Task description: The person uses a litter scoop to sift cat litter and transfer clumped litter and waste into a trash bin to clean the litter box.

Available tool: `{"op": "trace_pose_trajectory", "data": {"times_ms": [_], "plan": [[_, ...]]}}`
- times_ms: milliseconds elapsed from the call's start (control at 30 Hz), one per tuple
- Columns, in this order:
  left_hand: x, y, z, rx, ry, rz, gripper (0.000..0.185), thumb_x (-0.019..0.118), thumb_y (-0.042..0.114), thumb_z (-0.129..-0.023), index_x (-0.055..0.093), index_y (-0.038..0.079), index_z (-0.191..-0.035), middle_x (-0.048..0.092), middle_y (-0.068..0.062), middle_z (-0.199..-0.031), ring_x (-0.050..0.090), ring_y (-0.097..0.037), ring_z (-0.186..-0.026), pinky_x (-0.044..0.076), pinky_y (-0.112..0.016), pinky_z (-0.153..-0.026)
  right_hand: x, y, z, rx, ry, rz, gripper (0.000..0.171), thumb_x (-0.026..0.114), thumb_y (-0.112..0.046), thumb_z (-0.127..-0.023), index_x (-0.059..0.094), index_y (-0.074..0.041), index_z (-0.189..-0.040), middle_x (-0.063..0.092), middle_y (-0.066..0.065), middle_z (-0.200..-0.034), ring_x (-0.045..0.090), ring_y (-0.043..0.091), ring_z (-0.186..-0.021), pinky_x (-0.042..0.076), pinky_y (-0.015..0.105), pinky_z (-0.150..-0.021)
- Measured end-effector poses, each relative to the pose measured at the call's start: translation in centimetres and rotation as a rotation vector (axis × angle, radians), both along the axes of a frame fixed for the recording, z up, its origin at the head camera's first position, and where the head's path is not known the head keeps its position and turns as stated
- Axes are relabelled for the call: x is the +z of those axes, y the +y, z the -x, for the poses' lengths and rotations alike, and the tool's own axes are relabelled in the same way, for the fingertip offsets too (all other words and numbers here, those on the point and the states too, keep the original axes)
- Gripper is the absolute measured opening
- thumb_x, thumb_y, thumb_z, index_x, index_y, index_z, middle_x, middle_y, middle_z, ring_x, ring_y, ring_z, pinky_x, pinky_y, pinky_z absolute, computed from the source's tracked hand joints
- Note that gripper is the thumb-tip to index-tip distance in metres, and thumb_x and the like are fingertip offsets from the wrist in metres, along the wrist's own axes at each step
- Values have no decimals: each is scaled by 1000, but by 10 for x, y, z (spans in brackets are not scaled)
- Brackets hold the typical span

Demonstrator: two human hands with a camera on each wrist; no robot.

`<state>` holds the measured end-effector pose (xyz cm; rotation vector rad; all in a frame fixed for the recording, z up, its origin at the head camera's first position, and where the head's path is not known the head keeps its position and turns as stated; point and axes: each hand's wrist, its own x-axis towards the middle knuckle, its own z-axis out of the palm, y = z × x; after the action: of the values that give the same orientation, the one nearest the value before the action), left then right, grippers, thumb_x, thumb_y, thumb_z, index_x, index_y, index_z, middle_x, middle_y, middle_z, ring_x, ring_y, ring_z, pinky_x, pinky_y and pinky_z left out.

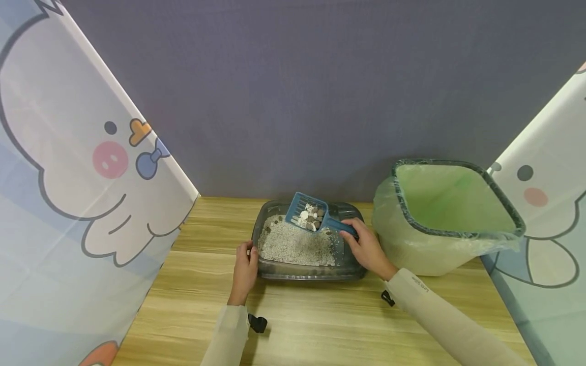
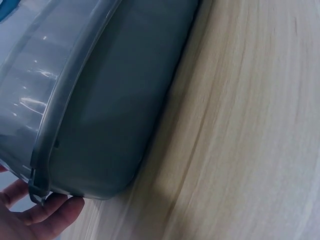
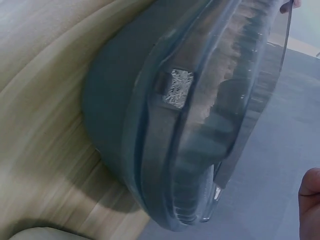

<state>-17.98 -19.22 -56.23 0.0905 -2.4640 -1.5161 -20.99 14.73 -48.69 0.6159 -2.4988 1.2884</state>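
A grey translucent litter box [image 1: 302,270] holds pale granular litter [image 1: 293,246] with a few dark lumps near its back left. My right hand [image 1: 366,250] grips the handle of a blue slotted litter scoop [image 1: 338,224], held over the back of the box. White and brown clumps [image 1: 311,216] lie in the scoop. My left hand [image 1: 245,269] holds the box's left rim; in the left wrist view its fingers [image 2: 60,217] are bent under the rim at a corner. The right wrist view catches only part of the right hand [image 3: 311,200], beside the box's end.
A bin [image 1: 458,235] lined with a pale green bag stands right of the box, close to my right forearm. Wooden tabletop [image 1: 311,320] lies in front. A grey wall panel [image 1: 293,101] rises behind; cartoon-printed panels [image 1: 68,152] flank both sides.
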Motion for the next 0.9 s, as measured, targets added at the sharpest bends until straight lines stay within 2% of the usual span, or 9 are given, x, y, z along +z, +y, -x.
{"op": "trace_pose_trajectory", "data": {"times_ms": [200,467,667,900], "plan": [[2,-1,0,6,25,3,36,40,28,-103,49,1,-125,45,-17,-120,50,-31,-104,42,-48,-87,6,-1,-1,9,-18,-10,29,56,-24,-96,60,-13,-123,51,-5,-88,42,11,-55,39,27,-52],[1,0,-1,0,46,14,34,41,23,-103,48,-3,-124,46,-19,-118,50,-32,-103,42,-49,-87,15,0,-3,27,-31,-105,34,52,-33,-97,63,-13,-122,52,-7,-80,38,9,-47,38,28,-51],[2,1,-1,8,50,6,33,42,22,-102,49,-2,-123,46,-19,-117,50,-32,-103,42,-49,-87,24,-3,-5,36,-15,-120,32,54,-31,-97,64,-12,-120,56,-6,-88,39,8,-48,39,28,-52],[2,0,-1,10,62,20,32,41,22,-102,50,-2,-122,47,-18,-115,50,-31,-101,43,-49,-85,21,-4,-7,37,-63,-126,28,56,-27,-97,67,-10,-116,63,-1,-96,38,7,-43,39,27,-48]]}}
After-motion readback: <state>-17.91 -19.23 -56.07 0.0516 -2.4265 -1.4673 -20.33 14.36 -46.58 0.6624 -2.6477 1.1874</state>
